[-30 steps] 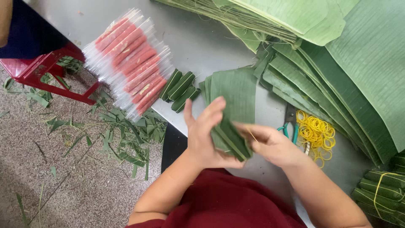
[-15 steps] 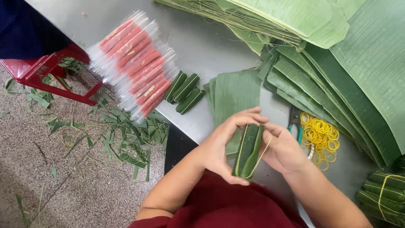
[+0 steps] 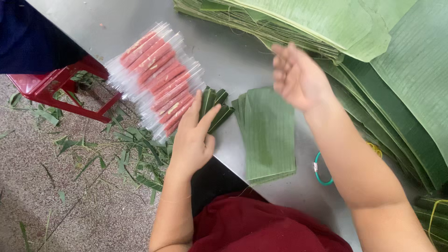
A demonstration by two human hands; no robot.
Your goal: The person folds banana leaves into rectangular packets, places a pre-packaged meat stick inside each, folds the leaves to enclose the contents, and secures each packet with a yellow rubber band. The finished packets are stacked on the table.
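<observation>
Resting: left hand [image 3: 192, 140], fingers together, tips touching wrapped leaf rolls [image 3: 213, 108] near table [image 3: 224, 56] edge.
Cut leaves: stack [image 3: 268, 133] just right, untouched.
Right hand [image 3: 298, 77]: lifted, fingers loosely spread, holding nothing.
Unwrapped sticks [image 3: 156, 77]: many, far left.
Progress: judged early; few rolls done.

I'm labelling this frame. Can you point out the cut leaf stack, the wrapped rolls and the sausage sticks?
Cut leaf stack [image 3: 268, 135], head view, middle of the top leaf.
Wrapped rolls [image 3: 215, 108], head view, on a green roll beside the left hand.
Sausage sticks [image 3: 156, 77], head view, middle of the pink pile.
</observation>
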